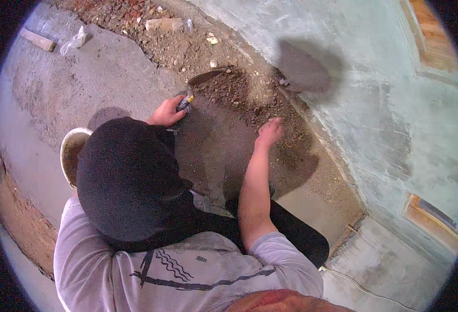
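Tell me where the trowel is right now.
In the head view, the trowel is above and slightly left of centre, its handle in the left hand and its blade at the upper left edge of the dark, loose soil.

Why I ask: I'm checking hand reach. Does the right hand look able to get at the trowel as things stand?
Probably yes: only loose dirt shows between the right hand and the trowel, though the left hand grips its handle.

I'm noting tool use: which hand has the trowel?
The left hand, gripping the trowel by its yellow-banded handle; the right hand shows no tool.
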The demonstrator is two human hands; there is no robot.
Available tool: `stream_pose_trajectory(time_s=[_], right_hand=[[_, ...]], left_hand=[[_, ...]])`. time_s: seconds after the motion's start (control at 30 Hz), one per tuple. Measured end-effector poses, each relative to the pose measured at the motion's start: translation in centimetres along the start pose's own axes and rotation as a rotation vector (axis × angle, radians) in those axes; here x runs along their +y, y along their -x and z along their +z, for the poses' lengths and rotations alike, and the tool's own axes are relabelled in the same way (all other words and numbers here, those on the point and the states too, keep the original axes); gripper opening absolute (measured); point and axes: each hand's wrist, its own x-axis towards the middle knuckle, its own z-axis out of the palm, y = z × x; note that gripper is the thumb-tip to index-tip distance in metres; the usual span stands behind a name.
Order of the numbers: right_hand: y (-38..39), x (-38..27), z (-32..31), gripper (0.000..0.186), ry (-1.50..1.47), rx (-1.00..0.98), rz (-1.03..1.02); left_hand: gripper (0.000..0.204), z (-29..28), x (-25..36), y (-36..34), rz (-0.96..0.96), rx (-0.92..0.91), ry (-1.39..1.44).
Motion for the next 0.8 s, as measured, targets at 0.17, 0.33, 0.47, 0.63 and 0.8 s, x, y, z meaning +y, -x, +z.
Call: stream_pose_trajectory(time_s=[0.17,0.33,0.47,0.63,0.8], right_hand=[[-1.3,1.3,1.1,0.035,-0.164,0.0,-0.121],[-0.8,3.0,0.6,0.039,0.071,-0.151,0.41],[-0.6,2.5,-0.5,0.039,0.136,0.005,0.231],[-2.0,1.9,-1.3,0.036,0.183,0.091,-0.134],[-3.0,2.9,-1.3,0.033,0.089,-0.033,-0.226]], left_hand=[[0.051,-0.1,0.1,0.0,0.061,0.02,-0.049],[0.053,0.2,-0.5,-0.1,0.037,0.012,-0.049],[0.055,0.3,-0.9,0.2,-0.042,0.001,-0.015],[0.054,0.4,-0.7,-0.1,-0.018,-0.004,-0.013],[0.052,0.2,0.0,0.0,-0.017,0.008,-0.021]])
